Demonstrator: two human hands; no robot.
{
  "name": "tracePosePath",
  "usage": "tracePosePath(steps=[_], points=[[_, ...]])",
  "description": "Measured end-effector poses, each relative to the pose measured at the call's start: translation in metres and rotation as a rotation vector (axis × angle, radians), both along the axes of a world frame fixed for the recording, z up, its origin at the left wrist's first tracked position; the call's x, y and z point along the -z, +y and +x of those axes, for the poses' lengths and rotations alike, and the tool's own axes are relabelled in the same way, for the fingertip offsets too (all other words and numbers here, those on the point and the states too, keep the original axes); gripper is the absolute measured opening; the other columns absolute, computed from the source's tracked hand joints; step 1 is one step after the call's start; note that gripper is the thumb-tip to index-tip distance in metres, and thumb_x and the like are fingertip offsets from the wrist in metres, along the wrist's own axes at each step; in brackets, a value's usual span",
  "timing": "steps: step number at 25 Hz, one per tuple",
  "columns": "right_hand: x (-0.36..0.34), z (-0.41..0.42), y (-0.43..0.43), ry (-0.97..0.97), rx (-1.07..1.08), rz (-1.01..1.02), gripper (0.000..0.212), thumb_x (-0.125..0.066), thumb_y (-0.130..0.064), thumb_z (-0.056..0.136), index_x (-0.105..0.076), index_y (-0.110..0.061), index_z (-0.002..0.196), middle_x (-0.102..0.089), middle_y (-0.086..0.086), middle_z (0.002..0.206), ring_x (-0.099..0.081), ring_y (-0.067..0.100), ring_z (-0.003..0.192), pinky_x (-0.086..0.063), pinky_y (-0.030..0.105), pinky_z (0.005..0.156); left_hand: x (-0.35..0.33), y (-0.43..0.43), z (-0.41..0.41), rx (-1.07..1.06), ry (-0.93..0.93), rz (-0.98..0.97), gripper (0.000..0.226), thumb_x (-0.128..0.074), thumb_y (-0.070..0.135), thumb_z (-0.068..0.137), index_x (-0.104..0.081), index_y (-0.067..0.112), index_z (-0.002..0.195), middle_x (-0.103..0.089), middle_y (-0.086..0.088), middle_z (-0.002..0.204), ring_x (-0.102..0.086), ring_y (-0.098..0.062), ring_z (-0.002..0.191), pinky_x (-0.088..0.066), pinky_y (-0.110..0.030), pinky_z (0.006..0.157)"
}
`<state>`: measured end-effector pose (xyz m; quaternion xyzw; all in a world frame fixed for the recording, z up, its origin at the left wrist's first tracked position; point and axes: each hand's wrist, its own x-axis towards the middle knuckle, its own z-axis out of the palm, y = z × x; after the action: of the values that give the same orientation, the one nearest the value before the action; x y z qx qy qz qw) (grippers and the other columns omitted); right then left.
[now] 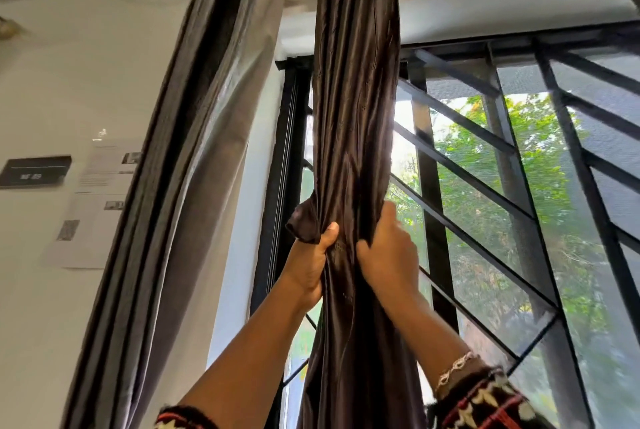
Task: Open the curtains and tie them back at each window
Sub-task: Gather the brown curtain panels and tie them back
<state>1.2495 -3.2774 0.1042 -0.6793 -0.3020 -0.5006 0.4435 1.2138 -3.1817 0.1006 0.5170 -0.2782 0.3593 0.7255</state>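
A barred window (502, 168) shows green trees, with a grey curtain (180, 151) hanging at its left. In front, both raised hands grip a gathered brown curtain (353, 99): the left hand (311, 262) pinches its left edge, the right hand (391, 252) clutches its right side

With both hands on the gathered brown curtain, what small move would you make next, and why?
Probably pass the loose flap that the left hand grips round the brown curtain toward the right hand, to start a knot. The curtain is already bunched into a narrow column clear of most of the window, both hands grip it at one height, and no separate tie-back shows.
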Motion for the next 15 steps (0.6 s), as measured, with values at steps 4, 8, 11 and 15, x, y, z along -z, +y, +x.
tracePosePath(steps=[4,8,11,15], points=[[0.021,-0.011,0.009,-0.089,0.129,-0.122,0.042,-0.047,-0.01,0.086,-0.037,-0.014,0.126,-0.048,0.007,0.117,-0.057,0.03,0.097,-0.038,0.031,0.068,0.0,-0.006,0.002,0.009,0.009,0.031,0.025,-0.043,0.013,0.095,-0.059,0.008,0.114,-0.068,-0.004,0.095,-0.067,-0.012,0.08,-0.053,-0.026,0.082],[0.033,-0.012,0.01,-0.15,0.105,-0.243,0.052,-0.045,-0.013,0.084,-0.037,-0.012,0.135,-0.043,0.006,0.119,-0.053,0.03,0.101,-0.043,0.034,0.079,-0.005,-0.009,-0.003,0.052,0.066,0.101,0.014,-0.062,0.023,0.079,-0.064,0.011,0.086,-0.065,-0.002,0.073,-0.064,-0.011,0.065,-0.055,-0.02,0.067],[0.037,-0.006,0.002,-0.211,-0.236,-0.281,0.04,-0.047,-0.017,0.077,-0.056,-0.009,0.114,-0.051,0.004,0.107,-0.055,0.024,0.096,-0.047,0.032,0.079,-0.008,-0.011,-0.006,-0.019,0.095,0.092,0.007,-0.061,0.007,0.083,-0.063,0.006,0.089,-0.062,-0.005,0.073,-0.062,-0.012,0.059,-0.055,-0.021,0.057],[0.026,0.021,-0.015,-0.088,-0.607,0.077,0.016,-0.054,-0.013,0.09,-0.068,-0.02,0.094,-0.065,-0.006,0.094,-0.062,0.013,0.093,-0.05,0.027,0.074,-0.009,-0.009,-0.006,-0.091,0.086,0.085,0.024,-0.05,0.0,0.089,-0.058,-0.002,0.112,-0.061,-0.009,0.071,-0.059,-0.015,0.05,-0.053,-0.024,0.051]])
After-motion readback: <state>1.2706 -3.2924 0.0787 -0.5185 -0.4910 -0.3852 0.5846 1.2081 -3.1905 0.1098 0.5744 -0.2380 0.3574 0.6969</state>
